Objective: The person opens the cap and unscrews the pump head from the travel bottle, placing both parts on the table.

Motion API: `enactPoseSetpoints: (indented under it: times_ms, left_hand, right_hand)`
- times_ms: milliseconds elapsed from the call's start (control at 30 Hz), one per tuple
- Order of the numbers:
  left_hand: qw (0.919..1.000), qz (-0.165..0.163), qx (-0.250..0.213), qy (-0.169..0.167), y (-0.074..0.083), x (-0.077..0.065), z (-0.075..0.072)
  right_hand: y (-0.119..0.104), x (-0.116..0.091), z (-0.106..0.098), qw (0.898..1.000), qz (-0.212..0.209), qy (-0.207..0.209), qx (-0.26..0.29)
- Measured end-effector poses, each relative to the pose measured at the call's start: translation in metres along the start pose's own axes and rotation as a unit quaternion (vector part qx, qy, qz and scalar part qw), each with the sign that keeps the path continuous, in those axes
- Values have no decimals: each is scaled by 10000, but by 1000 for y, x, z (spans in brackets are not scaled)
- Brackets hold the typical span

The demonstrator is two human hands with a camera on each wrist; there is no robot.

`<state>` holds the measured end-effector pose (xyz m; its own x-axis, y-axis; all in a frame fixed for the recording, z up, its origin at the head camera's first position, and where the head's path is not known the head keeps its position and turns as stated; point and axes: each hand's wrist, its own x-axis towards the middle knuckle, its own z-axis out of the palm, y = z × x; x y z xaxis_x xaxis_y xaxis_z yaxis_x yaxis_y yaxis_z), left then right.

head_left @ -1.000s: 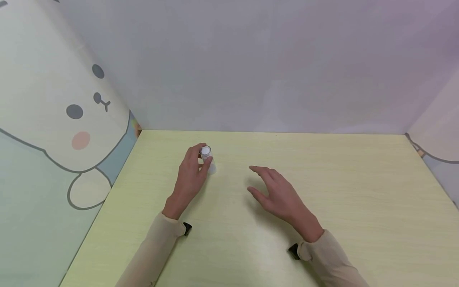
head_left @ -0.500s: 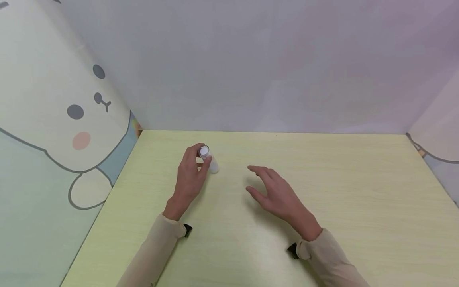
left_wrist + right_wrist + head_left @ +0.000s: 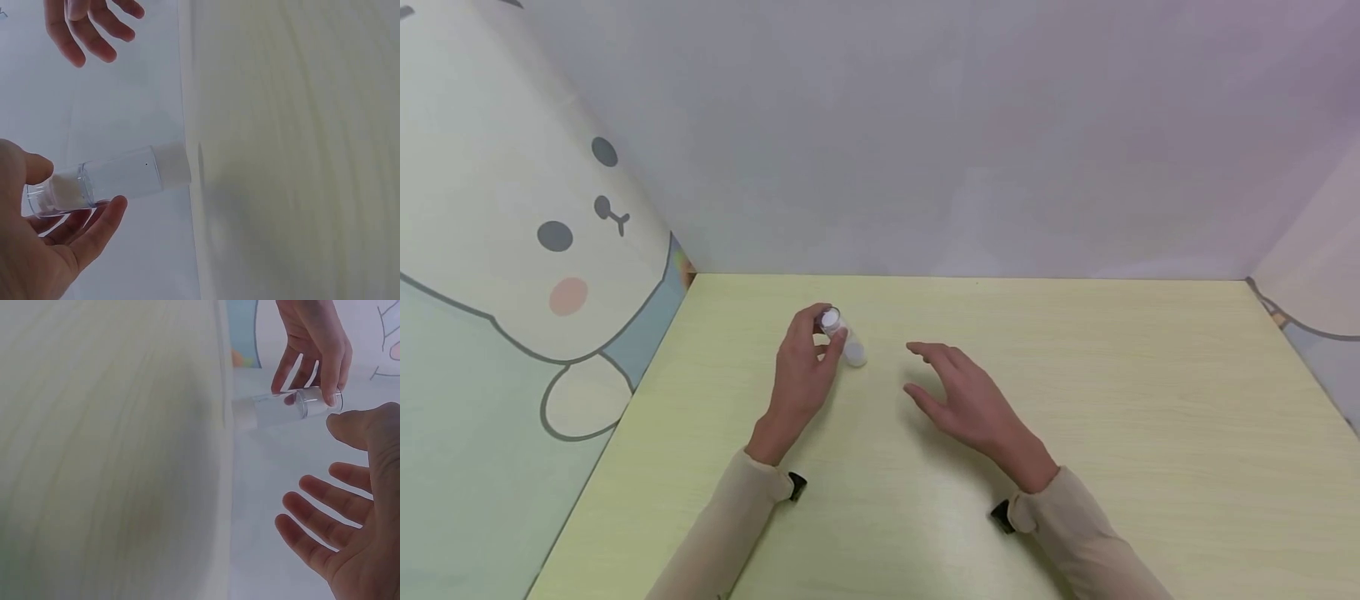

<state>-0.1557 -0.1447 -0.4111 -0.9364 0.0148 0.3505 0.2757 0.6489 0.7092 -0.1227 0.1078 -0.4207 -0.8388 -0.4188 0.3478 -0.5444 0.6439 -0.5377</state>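
Observation:
My left hand (image 3: 805,367) holds a small clear bottle (image 3: 852,343) by its capped upper end, thumb on one side and fingers on the other. Under the transparent cap (image 3: 40,199) there is a white inner part; the bottle's base (image 3: 172,165) is white too. In the head view the bottle tilts, its lower end leaning to the right. Whether that end touches the table cannot be made out. To the right, my right hand (image 3: 972,402) hovers over the table with fingers extended and thumb apart, holding nothing. The right wrist view has it near the bottle without contact.
The pale wood-grain table (image 3: 1112,400) spreads under both hands. A grey-lilac wall panel (image 3: 970,142) rises at its far edge. On the left stands a panel with a cartoon animal (image 3: 512,192); another printed panel (image 3: 1326,250) borders the right side.
The bottle's lower end has swung to the right, so it tilts more. My right hand has drifted slightly left toward it. The left hand's grip looks the same.

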Motion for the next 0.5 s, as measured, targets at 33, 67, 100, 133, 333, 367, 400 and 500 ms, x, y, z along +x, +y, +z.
enactPoseSetpoints:
  times_ms: [33,67,100,133,333,367,400,500]
  left_hand:
    - [10000,-6,-9,-17,0,0,0]
    - [10000,-15,-9,-36,0,-1,1]
    - [10000,-19,-22,-50,1,-1,2]
    - [10000,-24,-27,-63,2,-2,2]
    - [10000,-4,-19,-80,7,-3,2]
    - [10000,9,-20,-85,7,-4,3]
    - [10000,21,-21,-82,8,-4,3]
    - [9999,64,-35,-86,10,-5,3]
  right_hand:
    - [0,1,0,10000,6,-7,7]
    - [-1,2,1,10000,7,-10,17]
    - [-1,2,2,10000,8,-1,35]
    - [0,3,2,10000,-2,19,60]
    - [2,4,9,9996,-31,121,256]
    - [2,4,10,9995,-13,115,287]
    - [2,5,10,9995,6,107,297]
    - [2,6,12,9993,35,73,367]
